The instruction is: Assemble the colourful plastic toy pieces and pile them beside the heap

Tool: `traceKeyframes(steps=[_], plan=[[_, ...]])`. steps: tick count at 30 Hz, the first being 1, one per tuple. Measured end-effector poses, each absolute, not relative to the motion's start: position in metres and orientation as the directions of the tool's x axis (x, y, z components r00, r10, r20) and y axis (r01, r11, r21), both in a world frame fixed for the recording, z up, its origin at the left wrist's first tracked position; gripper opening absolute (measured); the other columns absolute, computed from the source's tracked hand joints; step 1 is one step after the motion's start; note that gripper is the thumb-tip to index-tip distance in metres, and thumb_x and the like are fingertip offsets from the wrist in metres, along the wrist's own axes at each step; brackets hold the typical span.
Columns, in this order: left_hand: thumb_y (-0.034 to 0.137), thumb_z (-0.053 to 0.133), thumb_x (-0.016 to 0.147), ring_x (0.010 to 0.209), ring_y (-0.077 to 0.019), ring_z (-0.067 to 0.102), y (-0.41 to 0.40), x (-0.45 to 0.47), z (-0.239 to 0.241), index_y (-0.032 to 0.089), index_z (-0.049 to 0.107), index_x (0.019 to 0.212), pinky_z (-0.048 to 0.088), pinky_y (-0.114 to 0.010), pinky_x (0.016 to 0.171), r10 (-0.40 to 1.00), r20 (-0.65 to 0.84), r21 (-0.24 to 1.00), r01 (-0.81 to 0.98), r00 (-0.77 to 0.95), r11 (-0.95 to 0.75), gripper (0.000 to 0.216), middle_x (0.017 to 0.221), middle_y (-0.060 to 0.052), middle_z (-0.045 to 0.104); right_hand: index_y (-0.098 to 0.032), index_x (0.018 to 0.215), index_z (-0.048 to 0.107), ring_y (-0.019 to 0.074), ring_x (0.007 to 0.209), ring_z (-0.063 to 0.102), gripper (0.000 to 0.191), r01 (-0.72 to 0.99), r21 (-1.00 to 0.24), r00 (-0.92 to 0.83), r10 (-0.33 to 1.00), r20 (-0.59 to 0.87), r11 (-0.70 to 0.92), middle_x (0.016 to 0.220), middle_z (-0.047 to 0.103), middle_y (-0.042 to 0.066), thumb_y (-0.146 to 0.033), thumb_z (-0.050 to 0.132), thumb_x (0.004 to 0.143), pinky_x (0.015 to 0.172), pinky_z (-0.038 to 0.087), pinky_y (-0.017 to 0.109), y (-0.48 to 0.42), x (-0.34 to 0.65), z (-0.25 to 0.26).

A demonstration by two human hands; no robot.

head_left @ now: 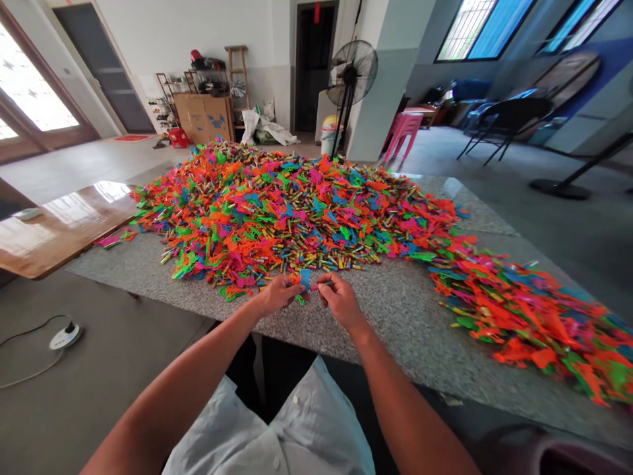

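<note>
My left hand (277, 295) is closed on a small flat blue plastic piece (305, 278), held just above the near edge of the pile. My right hand (342, 300) pinches a small pink tube-like piece (314, 287) right beside the blue one; whether the two are joined I cannot tell. Just beyond both hands spreads a big heap of bright plastic pieces (277, 218) in orange, green, pink and blue, mixed with short shiny tubes (341, 258). A bit of green plastic (300, 299) shows below my left fingers.
The heap lies on a speckled stone table (380, 310), and a second pile (524, 310) runs along its right side. A wooden table (64, 231) adjoins at left. Behind stand a fan (350, 74), a cardboard box (204, 117) and pink stools (406, 132). A power strip (65, 336) lies on the floor.
</note>
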State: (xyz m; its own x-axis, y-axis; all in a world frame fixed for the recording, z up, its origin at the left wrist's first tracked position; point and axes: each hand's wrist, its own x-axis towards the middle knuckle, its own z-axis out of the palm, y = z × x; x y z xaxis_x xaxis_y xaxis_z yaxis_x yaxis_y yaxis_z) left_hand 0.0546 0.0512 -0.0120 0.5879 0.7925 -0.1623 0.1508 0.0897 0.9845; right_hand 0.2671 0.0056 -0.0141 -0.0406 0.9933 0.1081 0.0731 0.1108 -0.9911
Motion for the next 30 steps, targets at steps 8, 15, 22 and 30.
traceKeyframes(steps=[8, 15, 22, 30], plan=[[0.06, 0.068, 0.09, 0.045, -0.007, 0.042, 0.047, 0.051, -0.004, 0.013, 0.076, 0.089, 0.028, -0.022, 0.045, 0.662, -0.196, 0.975, 0.215, 0.723, 0.055, 0.048, 0.058, 0.002, 0.059, -0.024, 0.094, 0.062, 0.0131, 0.051, 0.045, 0.015, 0.121, -0.985, -0.113, 0.987, 0.112, 0.125, 0.063, 0.056, -0.005, -0.039, 0.06, 0.092, 0.049, 0.033, 0.025, 0.001, 0.269, -0.011], [0.048, 0.071, 0.089, 0.066, -0.0172, 0.068, 0.066, 0.057, -0.013, 0.019, 0.072, 0.12, 0.046, -0.025, 0.058, 0.807, -0.202, 0.9, 0.43, 0.556, -0.071, 0.043, 0.088, -0.005, 0.078, -0.022, 0.082, 0.068, 0.014, 0.05, 0.047, 0.014, 0.31, -0.949, 0.177, 0.984, 0.001, -0.055, 0.056, 0.055, -0.004, -0.035, 0.064, 0.079, 0.05, 0.035, 0.025, 0.004, 0.317, -0.025], [0.033, 0.062, 0.095, 0.11, -0.0277, 0.068, 0.12, 0.022, -0.001, 0.024, 0.072, 0.127, 0.051, -0.035, 0.093, 0.975, 0.132, 0.398, 0.891, 0.181, -0.219, 0.035, 0.122, -0.011, 0.074, -0.019, 0.112, 0.069, 0.0138, 0.052, 0.057, 0.035, 0.104, -0.987, 0.842, 0.517, 0.155, 0.126, 0.093, 0.074, 0.008, -0.036, 0.058, 0.083, 0.045, 0.042, 0.026, 0.013, 0.448, -0.012], [0.029, 0.057, 0.098, 0.126, -0.0326, 0.058, 0.137, 0.026, 0.0, 0.024, 0.069, 0.133, 0.051, -0.04, 0.096, 0.949, 0.007, 0.086, 0.945, 0.316, -0.316, 0.038, 0.133, -0.015, 0.061, -0.019, 0.113, 0.074, 0.022, 0.071, 0.073, 0.033, 0.349, -0.92, 0.364, 0.931, -0.041, -0.177, 0.1, 0.078, 0.01, -0.034, 0.061, 0.087, 0.064, 0.058, 0.033, 0.036, 0.339, -0.055]])
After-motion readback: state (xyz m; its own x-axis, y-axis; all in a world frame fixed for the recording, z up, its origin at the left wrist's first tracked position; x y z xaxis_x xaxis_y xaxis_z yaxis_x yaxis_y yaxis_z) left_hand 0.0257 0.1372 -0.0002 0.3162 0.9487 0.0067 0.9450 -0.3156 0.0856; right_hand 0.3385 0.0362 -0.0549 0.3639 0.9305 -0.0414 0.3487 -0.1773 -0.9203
